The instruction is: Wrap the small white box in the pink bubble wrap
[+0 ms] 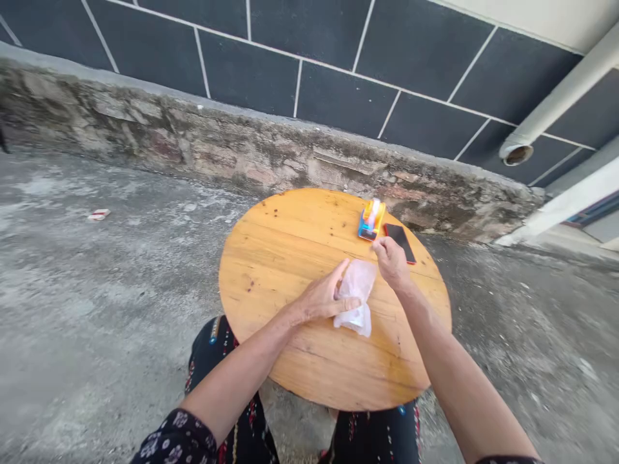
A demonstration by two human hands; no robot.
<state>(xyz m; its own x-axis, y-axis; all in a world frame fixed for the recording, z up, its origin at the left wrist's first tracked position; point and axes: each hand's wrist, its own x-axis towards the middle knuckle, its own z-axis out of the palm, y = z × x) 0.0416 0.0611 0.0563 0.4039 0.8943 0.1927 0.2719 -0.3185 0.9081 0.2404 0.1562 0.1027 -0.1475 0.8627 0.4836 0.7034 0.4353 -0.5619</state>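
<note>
On the round wooden table (pixel 275 283) lies a small bundle in whitish, translucent plastic wrap (pixel 360 280). My left hand (pixel 322 299) holds it from the left, thumb across its lower part and fingers along its side. What is inside the wrap cannot be made out. My right hand (pixel 393 261) is closed in a pinch just in front of a yellow and blue tape dispenser (pixel 372 219) with a roll in it. Whatever the pinched fingertips hold is too small and blurred to tell. The bundle lies to the left of and below my right hand.
A dark phone with a red edge (pixel 401 241) lies beside the dispenser, close to my right hand. Beyond the table runs a low stone ledge (pixel 217 145) under a dark tiled wall. A small white and red box (pixel 99 214) lies on the concrete ground at left.
</note>
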